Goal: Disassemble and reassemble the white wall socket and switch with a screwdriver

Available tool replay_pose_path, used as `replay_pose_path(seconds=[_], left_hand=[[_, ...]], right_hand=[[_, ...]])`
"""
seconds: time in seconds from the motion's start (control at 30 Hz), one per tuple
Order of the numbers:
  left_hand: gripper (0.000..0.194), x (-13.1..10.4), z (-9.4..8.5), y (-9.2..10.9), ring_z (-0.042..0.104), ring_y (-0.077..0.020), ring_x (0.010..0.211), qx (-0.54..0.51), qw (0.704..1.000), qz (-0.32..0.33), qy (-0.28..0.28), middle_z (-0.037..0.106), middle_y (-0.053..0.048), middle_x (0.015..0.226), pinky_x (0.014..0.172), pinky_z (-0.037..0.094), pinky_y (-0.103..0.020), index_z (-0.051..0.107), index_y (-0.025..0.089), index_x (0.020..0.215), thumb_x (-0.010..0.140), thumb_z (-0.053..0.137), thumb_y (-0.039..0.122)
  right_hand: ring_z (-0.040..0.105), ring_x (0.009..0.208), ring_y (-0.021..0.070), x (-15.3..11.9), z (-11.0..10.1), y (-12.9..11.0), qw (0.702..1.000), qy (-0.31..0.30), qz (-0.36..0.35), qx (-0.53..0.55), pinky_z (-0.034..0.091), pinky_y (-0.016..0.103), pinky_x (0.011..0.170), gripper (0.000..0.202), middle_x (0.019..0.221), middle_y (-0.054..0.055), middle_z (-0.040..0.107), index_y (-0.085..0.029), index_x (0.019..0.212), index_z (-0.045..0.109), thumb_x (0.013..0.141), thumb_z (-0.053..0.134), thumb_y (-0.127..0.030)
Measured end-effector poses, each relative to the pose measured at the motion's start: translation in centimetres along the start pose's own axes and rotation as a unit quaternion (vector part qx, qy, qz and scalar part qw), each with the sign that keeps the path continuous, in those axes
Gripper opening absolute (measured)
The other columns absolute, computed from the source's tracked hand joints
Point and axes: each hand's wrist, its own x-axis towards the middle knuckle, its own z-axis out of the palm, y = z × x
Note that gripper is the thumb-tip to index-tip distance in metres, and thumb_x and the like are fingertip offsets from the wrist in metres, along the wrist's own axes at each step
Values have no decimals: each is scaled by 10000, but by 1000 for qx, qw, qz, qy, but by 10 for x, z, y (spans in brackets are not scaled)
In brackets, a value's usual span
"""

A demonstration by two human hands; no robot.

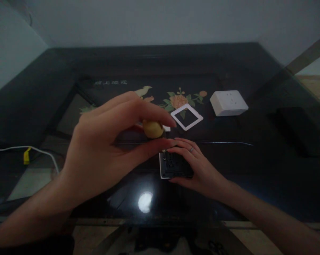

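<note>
My left hand (109,131) is closed, with thumb and fingers around the yellow handle of a screwdriver (153,129). Its tip end points down toward the edge of a wall socket (175,168), but my fingers hide most of the shaft. The socket lies with its black back up and a thin white rim showing. My right hand (194,163), with a ring on one finger, grips the socket by its right side and holds it against the dark table. Beyond my hands lies a square white cover frame (186,117). A small white piece (167,128) peeks out behind the screwdriver.
A white box-shaped socket unit (229,102) stands on the glossy table (242,194) at the right, with a dark object (303,131) farther right. A white cable (40,148) with a yellow tag (26,156) runs along the left. A thin wire (226,143) stretches behind my right hand.
</note>
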Motion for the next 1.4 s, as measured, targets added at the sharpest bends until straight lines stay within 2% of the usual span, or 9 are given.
replay_pose_path(seconds=[0.1, 0.23, 0.47, 0.7, 0.87, 0.97, 1.17, 1.3, 1.4], left_hand=[[376, -1, -10, 5, 710, -137, 856, -44, 997, -34, -57, 697, 24, 1052, 677, 609, -213, 611, 258, 1174, 843, 732, 129], [283, 1, -18, 8, 718, -156, 914, -17, 989, -8, -146, 719, 17, 1073, 765, 608, -253, 634, 268, 1160, 920, 610, 118], [162, 2, 0, 2, 627, -122, 793, 47, 998, 47, -11, 601, 20, 870, 726, 540, -248, 691, 218, 984, 841, 763, 240], [438, -1, -8, 6, 667, -163, 1086, -21, 988, -17, -153, 664, -22, 1216, 882, 569, -263, 444, 256, 1406, 983, 495, 155], [299, 2, 4, -4, 622, -170, 967, 11, 998, 51, -36, 641, -45, 1044, 825, 529, -291, 628, 175, 1113, 895, 690, 370], [179, 3, 8, -8, 595, -131, 818, 29, 998, 60, 12, 633, 5, 863, 724, 491, -269, 641, 161, 938, 859, 748, 281], [471, -1, -3, 1, 704, -154, 937, -41, 998, -33, -46, 674, -14, 1113, 733, 600, -262, 506, 261, 1290, 878, 664, 95], [310, -1, -6, 1, 689, -198, 1055, -56, 992, -15, -114, 678, -24, 1191, 792, 628, -319, 564, 284, 1190, 923, 581, 127], [221, 0, 0, -2, 673, -199, 945, 1, 999, 21, -36, 679, 1, 1039, 777, 594, -331, 631, 288, 1071, 869, 712, 251]], right_hand=[[363, 1381, 295, 1, 0, 0, 1000, -2, -4, -2, 390, 532, 1127, 665, 1455, 160, 473, -179, 1305, 457, 743, 801, -270], [373, 1366, 297, 1, 1, 1, 1000, -2, -5, -8, 403, 529, 1119, 684, 1435, 159, 485, -176, 1327, 450, 748, 798, -280], [349, 1397, 295, -1, 1, 2, 1000, -6, -12, -13, 380, 527, 1144, 709, 1471, 160, 460, -178, 1352, 430, 758, 797, -300], [226, 1466, 331, -3, -5, 3, 999, -22, 2, -45, 338, 589, 1155, 886, 1561, 170, 336, -200, 1433, 375, 706, 828, -425], [232, 1460, 335, -5, -10, 7, 999, -20, 11, -49, 344, 595, 1148, 913, 1555, 170, 339, -213, 1455, 343, 711, 815, -452], [250, 1454, 339, -5, -12, 7, 999, -25, 15, -46, 362, 594, 1136, 914, 1550, 163, 350, -226, 1460, 341, 718, 787, -516], [246, 1461, 347, -7, -14, 6, 998, -39, 15, -37, 360, 610, 1129, 924, 1561, 156, 340, -246, 1477, 324, 726, 764, -554], [260, 1458, 354, -7, -14, 8, 998, -43, 18, -33, 347, 619, 1133, 959, 1564, 156, 343, -256, 1490, 319, 704, 798, -524], [265, 1456, 362, -6, -14, 7, 998, -46, 19, -32, 342, 629, 1132, 968, 1565, 159, 343, -258, 1493, 319, 696, 811, -506]])
